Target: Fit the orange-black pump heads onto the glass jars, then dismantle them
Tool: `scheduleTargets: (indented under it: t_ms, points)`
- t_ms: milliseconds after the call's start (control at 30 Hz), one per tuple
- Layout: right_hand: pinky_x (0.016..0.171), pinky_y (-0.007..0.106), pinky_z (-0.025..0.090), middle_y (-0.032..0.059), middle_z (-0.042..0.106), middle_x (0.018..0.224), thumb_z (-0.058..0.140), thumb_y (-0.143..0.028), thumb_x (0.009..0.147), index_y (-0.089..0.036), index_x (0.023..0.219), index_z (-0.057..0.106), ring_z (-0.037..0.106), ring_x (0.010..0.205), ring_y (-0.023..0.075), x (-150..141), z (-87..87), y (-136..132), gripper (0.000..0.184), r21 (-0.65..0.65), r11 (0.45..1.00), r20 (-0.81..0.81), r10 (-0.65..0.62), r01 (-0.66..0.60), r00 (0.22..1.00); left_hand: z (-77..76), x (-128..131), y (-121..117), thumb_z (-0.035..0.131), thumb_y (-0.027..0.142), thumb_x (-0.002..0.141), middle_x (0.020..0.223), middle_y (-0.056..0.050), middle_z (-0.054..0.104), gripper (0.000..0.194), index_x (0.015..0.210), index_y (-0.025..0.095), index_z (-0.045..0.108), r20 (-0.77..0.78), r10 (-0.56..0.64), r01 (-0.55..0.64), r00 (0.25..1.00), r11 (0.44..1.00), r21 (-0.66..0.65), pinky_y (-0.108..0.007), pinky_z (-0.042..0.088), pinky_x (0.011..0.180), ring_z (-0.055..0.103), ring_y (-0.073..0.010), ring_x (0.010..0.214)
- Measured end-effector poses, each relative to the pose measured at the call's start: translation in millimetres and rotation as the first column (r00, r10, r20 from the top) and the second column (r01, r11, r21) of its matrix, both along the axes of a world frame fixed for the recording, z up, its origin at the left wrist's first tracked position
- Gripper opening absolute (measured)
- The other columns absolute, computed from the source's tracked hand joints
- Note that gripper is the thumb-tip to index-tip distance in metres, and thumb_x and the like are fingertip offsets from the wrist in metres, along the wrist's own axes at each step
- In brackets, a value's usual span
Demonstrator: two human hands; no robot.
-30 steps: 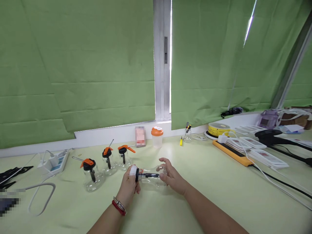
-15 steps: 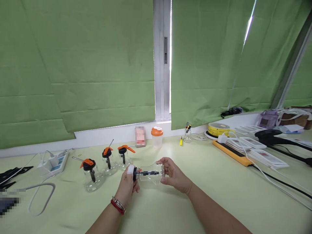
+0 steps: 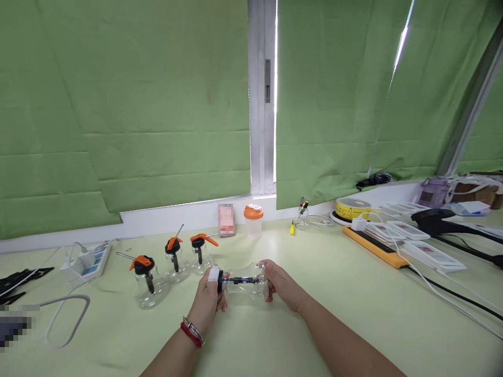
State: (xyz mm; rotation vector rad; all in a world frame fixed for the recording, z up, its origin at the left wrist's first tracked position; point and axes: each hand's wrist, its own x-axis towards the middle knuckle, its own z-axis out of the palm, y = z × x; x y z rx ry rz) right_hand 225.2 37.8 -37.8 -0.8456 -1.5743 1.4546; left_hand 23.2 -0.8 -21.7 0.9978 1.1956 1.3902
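Observation:
A clear bottle [image 3: 243, 288] lies sideways between my hands, with a dark rod-like part inside it. My left hand [image 3: 207, 298] is closed round its black collar [image 3: 220, 281], and something white [image 3: 214, 274] shows by the thumb; I cannot tell what it is. At the other end, my right hand [image 3: 281, 283] grips the bottle's wide base. Beyond my left hand stand three similar clear bottles, the nearest [image 3: 151, 290], the middle one [image 3: 176, 269] and the farthest [image 3: 200, 259]. These have black tops, orange levers and thin metal rods sticking out.
An orange-lidded cup [image 3: 253, 225] and a pinkish box [image 3: 226, 220] stand by the wall. Right of them are a small glass holder [image 3: 302, 217], a yellow tin [image 3: 352, 208] and an orange power strip [image 3: 373, 247]. A white power strip [image 3: 94, 264] and cables lie left.
The bottle and my left hand have shifted slightly right. My right hand's fingers have closed further round the base, which has turned a little in view.

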Motion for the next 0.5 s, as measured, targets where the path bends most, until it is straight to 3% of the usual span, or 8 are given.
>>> scheduleTargets:
  t_ms: [200, 400, 500]
  points:
    - [0.046, 0.025, 0.041, -0.0028, 0.056, 0.061, 0.035, -0.071, 0.080, -0.018, 0.115, 0.046, 0.054, 0.044, 0.0119, -3, -5.9, 3, 0.065, -0.060, 0.998, -0.021, -0.016, 0.015, 1.000, 2.0, -2, -1, 0.044, 0.054, 0.080, 0.038, 0.013, 0.027, 0.033, 0.073, 0.022, 0.042, 0.010, -0.046, 0.047, 0.999, 0.999, -0.005, -0.021, 0.036, 0.033, 0.024, -0.0068, 0.029]
    - [0.049, 0.027, 0.041, 0.0058, 0.062, 0.081, 0.040, -0.072, 0.078, -0.016, 0.116, 0.054, 0.051, 0.048, 0.0108, 2, -5.8, 8, 0.070, -0.087, 0.994, -0.066, -0.074, 0.068, 0.995, 1.1, -5, 1, 0.055, 0.050, 0.077, 0.040, 0.013, 0.037, 0.031, 0.086, 0.022, 0.044, 0.009, -0.220, 0.219, 0.976, 0.975, 0.046, -0.023, 0.042, 0.037, 0.034, -0.0081, 0.031]
    - [0.055, 0.028, 0.042, 0.0068, 0.063, 0.085, 0.049, -0.068, 0.076, -0.016, 0.120, 0.055, 0.049, 0.055, 0.0114, 9, -1.5, 7, 0.068, -0.031, 1.000, -0.079, 0.004, -0.006, 0.997, -3.1, -7, 2, 0.060, 0.044, 0.075, 0.044, 0.012, 0.042, 0.034, 0.094, 0.022, 0.044, -0.009, -0.249, 0.248, 0.969, 0.965, 0.079, -0.026, 0.047, 0.042, 0.040, -0.0089, 0.034]
